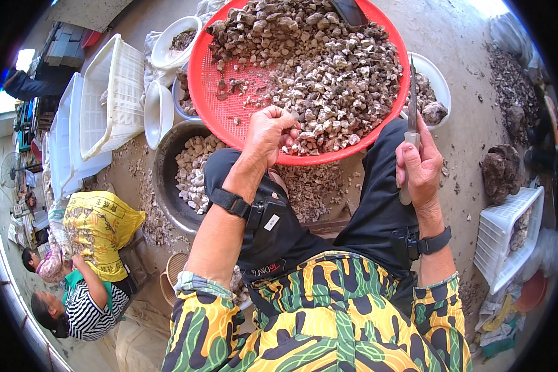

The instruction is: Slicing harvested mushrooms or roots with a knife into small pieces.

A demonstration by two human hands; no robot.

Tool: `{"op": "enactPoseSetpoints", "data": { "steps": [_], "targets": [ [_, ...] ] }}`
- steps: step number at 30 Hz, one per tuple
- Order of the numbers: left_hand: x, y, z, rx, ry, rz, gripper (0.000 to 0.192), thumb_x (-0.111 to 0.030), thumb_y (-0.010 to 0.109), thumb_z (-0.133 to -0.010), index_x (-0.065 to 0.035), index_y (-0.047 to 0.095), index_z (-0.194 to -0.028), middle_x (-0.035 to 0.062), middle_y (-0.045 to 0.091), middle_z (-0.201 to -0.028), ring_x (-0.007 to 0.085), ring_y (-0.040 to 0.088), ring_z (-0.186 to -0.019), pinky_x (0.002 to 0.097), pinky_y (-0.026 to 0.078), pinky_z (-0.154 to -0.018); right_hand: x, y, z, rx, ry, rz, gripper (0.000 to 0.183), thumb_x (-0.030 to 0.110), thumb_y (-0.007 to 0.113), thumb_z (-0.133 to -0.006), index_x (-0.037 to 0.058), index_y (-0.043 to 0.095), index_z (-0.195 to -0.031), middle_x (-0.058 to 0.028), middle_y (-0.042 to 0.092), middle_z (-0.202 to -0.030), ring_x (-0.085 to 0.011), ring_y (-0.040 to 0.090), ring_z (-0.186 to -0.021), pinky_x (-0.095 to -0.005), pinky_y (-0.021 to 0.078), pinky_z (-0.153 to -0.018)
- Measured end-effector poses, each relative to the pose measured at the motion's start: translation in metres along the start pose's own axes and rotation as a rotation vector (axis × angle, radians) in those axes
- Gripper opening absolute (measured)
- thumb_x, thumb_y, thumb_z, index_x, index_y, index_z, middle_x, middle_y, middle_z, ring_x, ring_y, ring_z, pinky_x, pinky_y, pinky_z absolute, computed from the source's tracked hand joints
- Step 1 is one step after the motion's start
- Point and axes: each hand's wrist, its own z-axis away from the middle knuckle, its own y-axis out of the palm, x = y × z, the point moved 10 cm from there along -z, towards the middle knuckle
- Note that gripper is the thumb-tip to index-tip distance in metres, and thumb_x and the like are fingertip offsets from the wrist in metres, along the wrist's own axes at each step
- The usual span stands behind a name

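My left hand (266,135) pinches a small greyish chunk (295,115) between thumb and forefinger, over the near side of a round red mesh plastic tray (228,109). Brown-and-white cut chunks (339,88) heap most of that tray, which lies across my knees. In my right hand (422,169) is a knife (413,107) with a narrow, dark-stained blade and a pale translucent handle. Its blade points away from me, beside the tray's right rim. The fingers cover part of the handle.
A black phone (348,11) lies on the heap. Left stand a dark basin (165,186) of pale chunks, white bowls (159,116) and a white crate (121,97). Right are a white basin (441,81), a brown lump (501,172) and another crate (497,242). Two people (93,302) sit left.
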Motion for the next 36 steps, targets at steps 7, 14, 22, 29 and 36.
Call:
{"op": "enactPoseSetpoints", "data": {
  "steps": [7,14,22,29,36],
  "targets": [
    [-0.004,0.001,0.0,0.065,0.039,-0.149,0.01,-0.011,0.064,-0.09,-0.0055,0.057,-0.083,0.005,0.061,-0.067,0.0039,0.043,-0.04,0.0178,0.029,-0.033,-0.001,-0.001,0.0,-0.003,0.01,0.008,0.053,0.008,0.046,-0.093,0.0009,0.033,-0.144,0.0012,0.049,-0.063,-0.0032,0.04,-0.043,-0.0172,0.0353,-0.039],
    [-0.003,-0.004,-0.001,0.003,0.054,-0.024,0.008,-0.012,0.064,-0.09,-0.0045,0.06,-0.088,0.005,0.063,-0.071,0.0038,0.048,-0.048,0.0166,0.034,-0.039,-0.002,-0.001,0.0,0.005,0.004,0.006,0.053,0.008,0.046,-0.094,0.0008,0.033,-0.144,0.0012,0.049,-0.063,-0.0031,0.04,-0.044,-0.0172,0.0354,-0.039],
    [-0.003,-0.009,-0.004,0.046,0.033,-0.105,0.006,-0.008,0.063,-0.09,-0.0035,0.059,-0.091,0.0059,0.063,-0.072,0.0059,0.052,-0.052,0.0191,0.038,-0.041,0.0,0.0,0.0,-0.007,0.013,0.007,0.053,0.009,0.047,-0.094,0.001,0.033,-0.144,0.0017,0.049,-0.063,-0.0031,0.04,-0.044,-0.0172,0.0357,-0.039],
    [-0.046,-0.024,0.001,-0.185,0.231,0.052,0.008,-0.009,0.057,-0.093,-0.0009,0.056,-0.095,0.0079,0.063,-0.079,0.0119,0.058,-0.061,0.0227,0.05,-0.052,0.004,0.003,-0.001,0.017,0.002,0.001,0.053,0.008,0.046,-0.093,0.0018,0.034,-0.144,0.0025,0.049,-0.063,-0.0027,0.041,-0.044,-0.0171,0.0364,-0.039],
    [-0.122,0.213,0.136,0.625,0.936,-0.471,0.052,-0.015,0.065,-0.082,0.0126,0.047,-0.123,0.0284,0.06,-0.107,0.0352,0.061,-0.1,0.037,0.049,-0.089,-0.004,-0.002,0.002,0.045,0.002,0.013,0.057,0.019,0.05,-0.096,0.0005,0.029,-0.145,-0.0002,0.049,-0.068,-0.0034,0.04,-0.045,-0.0171,0.0351,-0.04]
  ]
}}
